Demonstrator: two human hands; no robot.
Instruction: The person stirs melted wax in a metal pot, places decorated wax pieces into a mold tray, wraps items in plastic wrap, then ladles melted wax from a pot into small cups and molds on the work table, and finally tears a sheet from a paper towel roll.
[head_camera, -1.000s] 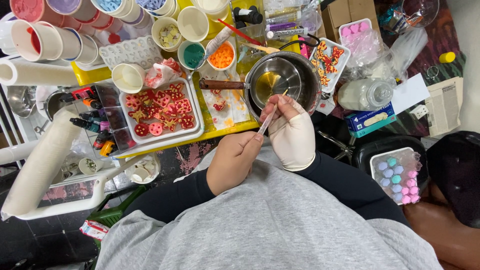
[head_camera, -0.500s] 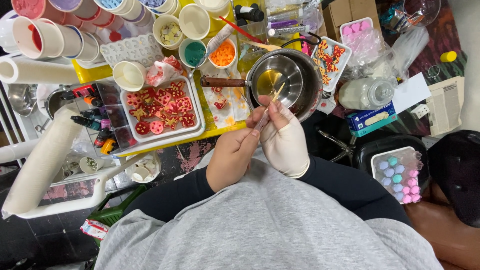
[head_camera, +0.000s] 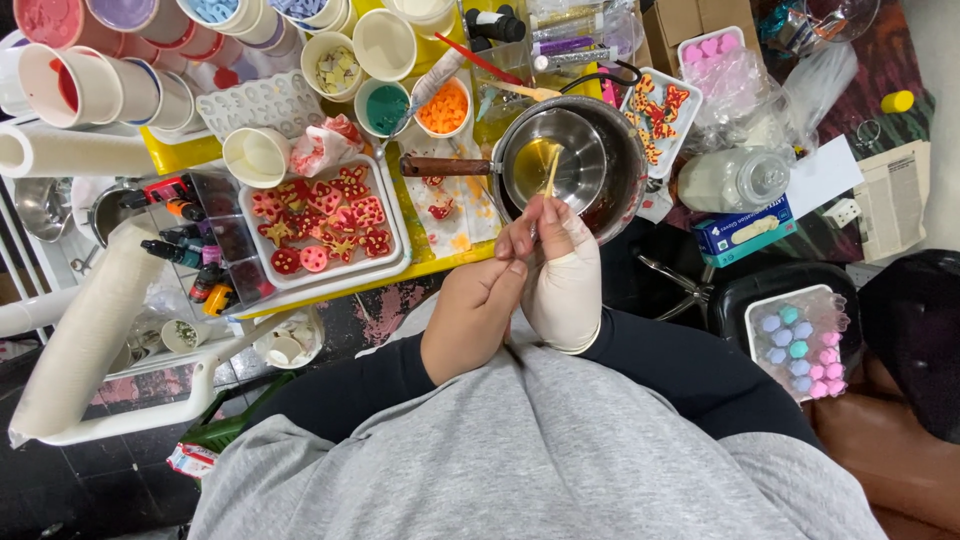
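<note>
Yellow table (head_camera: 190, 155) w/ white tray (head_camera: 395, 215), paper cups (head_camera: 255, 155), steel pan (head_camera: 575, 165).

Dark stained floor (head_camera: 60, 490) under a cluttered yellow table (head_camera: 180, 155).

hands (head_camera: 520, 295): now together | stick (head_camera: 550, 172): raised over pan (head_camera: 620, 200)

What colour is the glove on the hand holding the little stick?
Cream-white glove on the right hand, holding the stick; head view.
</note>
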